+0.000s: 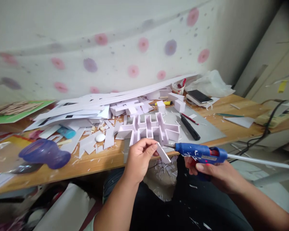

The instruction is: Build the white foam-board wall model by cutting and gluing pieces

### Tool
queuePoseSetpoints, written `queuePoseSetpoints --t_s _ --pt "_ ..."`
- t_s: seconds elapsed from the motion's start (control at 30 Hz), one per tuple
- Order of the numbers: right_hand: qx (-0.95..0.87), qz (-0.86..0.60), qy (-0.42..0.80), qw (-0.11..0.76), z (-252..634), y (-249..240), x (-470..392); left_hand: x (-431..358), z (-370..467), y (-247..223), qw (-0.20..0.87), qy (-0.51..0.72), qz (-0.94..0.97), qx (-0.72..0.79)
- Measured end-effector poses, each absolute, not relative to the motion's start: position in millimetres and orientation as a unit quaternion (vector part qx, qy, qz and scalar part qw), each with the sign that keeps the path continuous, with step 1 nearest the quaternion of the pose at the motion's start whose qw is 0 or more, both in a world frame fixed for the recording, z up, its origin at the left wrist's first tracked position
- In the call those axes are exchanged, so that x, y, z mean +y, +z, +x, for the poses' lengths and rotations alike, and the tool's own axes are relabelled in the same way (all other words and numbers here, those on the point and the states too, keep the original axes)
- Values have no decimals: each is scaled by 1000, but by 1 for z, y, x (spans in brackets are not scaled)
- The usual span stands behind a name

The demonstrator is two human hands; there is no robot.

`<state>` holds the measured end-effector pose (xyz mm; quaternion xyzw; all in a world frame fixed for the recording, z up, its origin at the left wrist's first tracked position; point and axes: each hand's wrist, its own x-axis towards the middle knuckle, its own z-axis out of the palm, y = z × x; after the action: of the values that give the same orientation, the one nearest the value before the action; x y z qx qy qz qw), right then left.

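Between thumb and fingers, my left hand (141,158) pinches a small flat white strip (163,153) just past the table's front edge. My right hand (213,171) is wrapped round the handle of a blue glue gun (199,152), a long white glue stick poking out of its back. The gun's nozzle points left, close to the strip; whether they touch I cannot tell. Right behind my left hand, a white open-topped structure of joined walls (148,128) stands on a grey mat (207,128).
White scraps (109,138) and a purple translucent container (47,153) lie to the left. Long white sheets (86,104) are piled behind. A black cutter (190,127), a phone (199,96) and a power strip with cables (274,115) are on the right.
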<state>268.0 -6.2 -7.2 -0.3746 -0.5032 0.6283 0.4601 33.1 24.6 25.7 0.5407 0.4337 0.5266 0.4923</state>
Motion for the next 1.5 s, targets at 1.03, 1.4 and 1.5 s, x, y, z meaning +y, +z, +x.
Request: queuePoseSetpoints --t_s 1.03,1.4,1.5 --pt "-595 -462 531 388 269 -10 -16 16 23 32 488 576 499 426" --pt "-605 -462 546 350 271 -6 -19 20 15 29 534 608 429 402" --pt "-594 -471 523 390 270 -3 -23 19 18 31 574 618 377 384"
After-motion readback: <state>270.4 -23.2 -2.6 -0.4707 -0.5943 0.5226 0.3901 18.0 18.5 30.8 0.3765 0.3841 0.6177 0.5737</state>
